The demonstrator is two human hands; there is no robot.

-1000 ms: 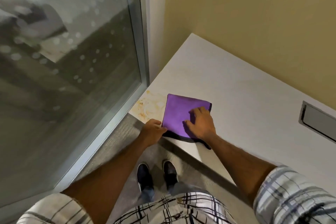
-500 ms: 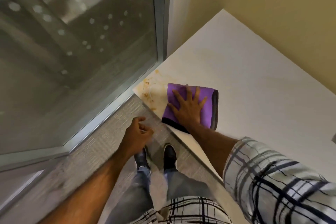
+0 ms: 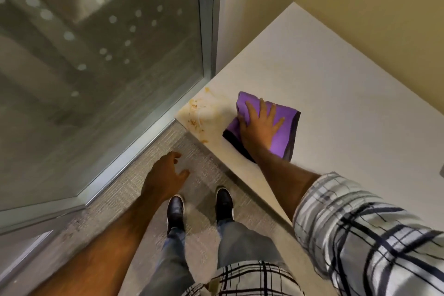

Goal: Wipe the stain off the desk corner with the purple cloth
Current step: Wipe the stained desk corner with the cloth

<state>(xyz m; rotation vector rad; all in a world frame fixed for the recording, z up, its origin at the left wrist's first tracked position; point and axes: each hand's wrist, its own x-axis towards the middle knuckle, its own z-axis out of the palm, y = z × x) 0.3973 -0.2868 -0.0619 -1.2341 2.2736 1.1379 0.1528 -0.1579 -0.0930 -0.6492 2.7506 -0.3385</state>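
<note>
Right hand point(image 3: 260, 127) pressed flat, fingers spread, on folded purple microfibre cloth point(image 3: 283, 132), lying on white desk point(image 3: 336, 94) just beside orange-brown stain point(image 3: 198, 113). Left hand point(image 3: 165, 178) loose, holding nothing. Stain unwiped; wiping all remains. Versus half a second ago: cloth farther from stain.

One purple cloth point(image 3: 283, 125), one stain point(image 3: 198, 115) (smeared), two shoes point(image 3: 175, 209).
</note>
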